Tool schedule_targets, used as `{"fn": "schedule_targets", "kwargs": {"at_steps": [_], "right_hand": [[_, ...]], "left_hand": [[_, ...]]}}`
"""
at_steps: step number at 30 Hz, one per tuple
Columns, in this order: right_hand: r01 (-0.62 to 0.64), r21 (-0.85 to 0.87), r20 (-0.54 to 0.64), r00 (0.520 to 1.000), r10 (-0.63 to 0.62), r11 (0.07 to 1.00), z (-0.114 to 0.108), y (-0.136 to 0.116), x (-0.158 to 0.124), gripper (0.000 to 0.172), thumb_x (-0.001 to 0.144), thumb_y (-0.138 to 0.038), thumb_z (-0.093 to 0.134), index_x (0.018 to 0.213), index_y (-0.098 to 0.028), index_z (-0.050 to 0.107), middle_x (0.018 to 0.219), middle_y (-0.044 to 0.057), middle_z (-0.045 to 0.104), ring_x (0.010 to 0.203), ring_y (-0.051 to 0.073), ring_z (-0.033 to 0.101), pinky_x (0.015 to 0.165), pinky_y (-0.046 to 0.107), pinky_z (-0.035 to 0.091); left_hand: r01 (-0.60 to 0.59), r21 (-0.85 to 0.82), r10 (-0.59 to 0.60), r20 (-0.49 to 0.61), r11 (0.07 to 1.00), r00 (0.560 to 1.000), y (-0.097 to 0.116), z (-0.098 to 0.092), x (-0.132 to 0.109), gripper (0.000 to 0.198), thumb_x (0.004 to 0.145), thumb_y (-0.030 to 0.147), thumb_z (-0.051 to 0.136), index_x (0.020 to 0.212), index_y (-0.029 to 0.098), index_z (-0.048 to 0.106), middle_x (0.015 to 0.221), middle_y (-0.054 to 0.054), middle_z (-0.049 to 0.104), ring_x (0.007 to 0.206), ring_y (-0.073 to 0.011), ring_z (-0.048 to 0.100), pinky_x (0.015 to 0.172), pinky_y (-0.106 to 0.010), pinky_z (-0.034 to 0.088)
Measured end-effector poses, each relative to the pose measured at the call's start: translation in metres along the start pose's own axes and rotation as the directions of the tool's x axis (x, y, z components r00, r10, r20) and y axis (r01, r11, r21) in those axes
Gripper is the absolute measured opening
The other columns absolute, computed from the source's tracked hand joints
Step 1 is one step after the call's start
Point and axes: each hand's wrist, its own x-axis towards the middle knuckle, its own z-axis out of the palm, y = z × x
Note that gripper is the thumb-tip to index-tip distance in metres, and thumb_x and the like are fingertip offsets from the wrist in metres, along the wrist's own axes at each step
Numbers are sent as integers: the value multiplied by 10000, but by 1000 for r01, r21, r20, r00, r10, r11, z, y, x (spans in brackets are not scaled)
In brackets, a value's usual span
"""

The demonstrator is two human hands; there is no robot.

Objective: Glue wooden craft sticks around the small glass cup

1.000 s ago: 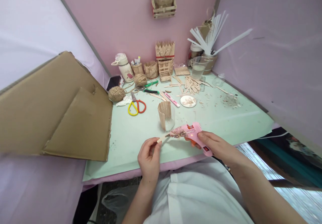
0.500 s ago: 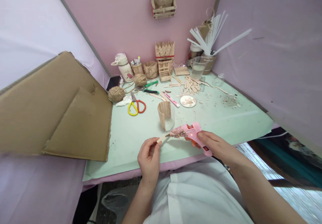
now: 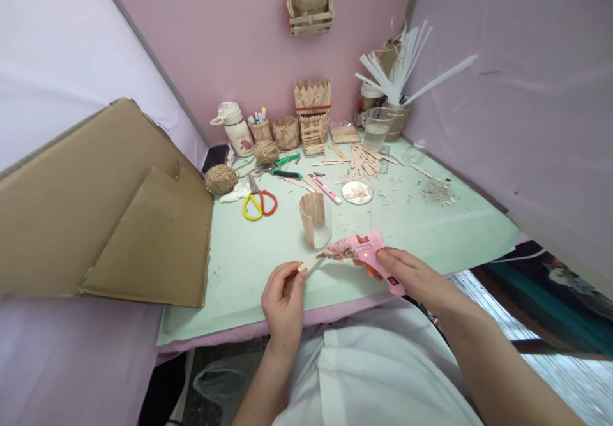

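Observation:
My left hand (image 3: pixel 283 295) pinches a short piece of popsicle stick (image 3: pixel 309 262) near the table's front edge. In my right hand (image 3: pixel 407 274) is a pink hot glue gun (image 3: pixel 366 253), its small light glowing. The gun's nozzle points left and meets the stick's far end; whether it touches I cannot tell exactly. Just beyond them stands a clear cup (image 3: pixel 324 225), with upright wooden stick pieces (image 3: pixel 312 215) covering its left and back sides. My fingers hide the near end of the stick.
Scissors (image 3: pixel 259 204), twine balls (image 3: pixel 221 179), pliers (image 3: pixel 287 174) and a pink cutter (image 3: pixel 327 191) lie behind the cup. A white dish (image 3: pixel 357 192) and loose sticks (image 3: pixel 366 161) are at centre right. Cardboard (image 3: pixel 143 221) stands at left; glue sticks (image 3: pixel 407 62) fill a holder at back.
The glue gun's nozzle has shifted very slightly to the right along the stick. My left hand keeps its pinch, and the cup stays in place.

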Motion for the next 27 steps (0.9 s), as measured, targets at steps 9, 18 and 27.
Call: {"fn": "schedule_targets", "kwargs": {"at_steps": [9, 18, 27], "right_hand": [[-1, 5, -17, 1000, 1, 1000, -2, 3, 1, 527, 867, -675, 442, 842, -206, 683, 867, 53, 674, 802, 215, 579, 684, 308, 452], [28, -10, -23, 999, -28, 1000, -6, 7, 3, 526, 892, -653, 424, 795, -195, 665, 820, 41, 644, 756, 189, 534, 696, 302, 420], [22, -36, -42, 999, -24, 999, -9, 11, 3, 519, 887, -662, 419, 767, -214, 652, 830, 45, 651, 805, 217, 558, 757, 326, 445]], "left_hand": [[-15, 8, 15, -2, 1000, 1000, 2, 1, 1, 128, 839, 293, 658, 879, 183, 710, 899, -54, 700, 816, -150, 653, 745, -253, 552], [-17, 3, 17, -9, 1000, 1000, 1, 1, 1, 126, 829, 292, 668, 879, 184, 711, 896, -53, 702, 812, -149, 653, 742, -250, 555], [-8, -12, 8, -11, 1000, 1000, -1, 1, 0, 138, 828, 302, 669, 876, 179, 707, 902, -60, 698, 825, -156, 653, 752, -264, 561]]}}
